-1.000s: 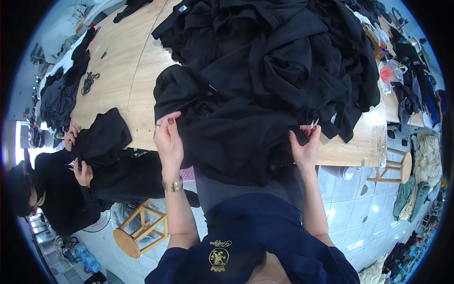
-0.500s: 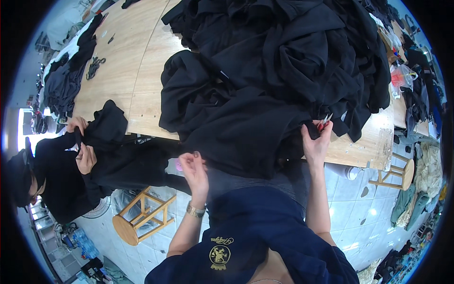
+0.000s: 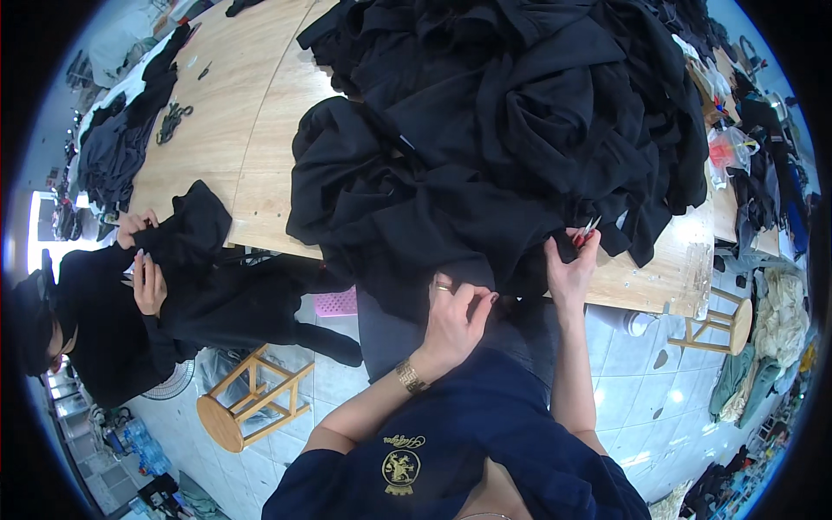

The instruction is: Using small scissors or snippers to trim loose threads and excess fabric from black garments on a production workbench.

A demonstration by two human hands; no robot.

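Observation:
A black garment [image 3: 416, 217] lies over the table's near edge and hangs toward my lap. My left hand [image 3: 452, 322], with a ring and a gold bracelet, is closed in a pinch on the garment's lower edge. In my right hand [image 3: 572, 273] is a small pair of red-handled scissors [image 3: 587, 234], blades pointing up and away. The thumb of that hand also lies against a fold of the black cloth. Where the fingertips press into the dark cloth, details are hard to make out.
A large heap of black garments [image 3: 555, 104] covers much of the wooden table [image 3: 217, 113]. At left a co-worker [image 3: 95, 321] handles black cloth. Black-handled scissors [image 3: 173, 123] lie on the table. Wooden stools [image 3: 230, 425] stand on both sides; a pink basket [image 3: 336, 302] is under the table.
My left hand has moved right, from raised and off the cloth to pinching the garment's edge. My right hand has stayed nearly in place with the scissors.

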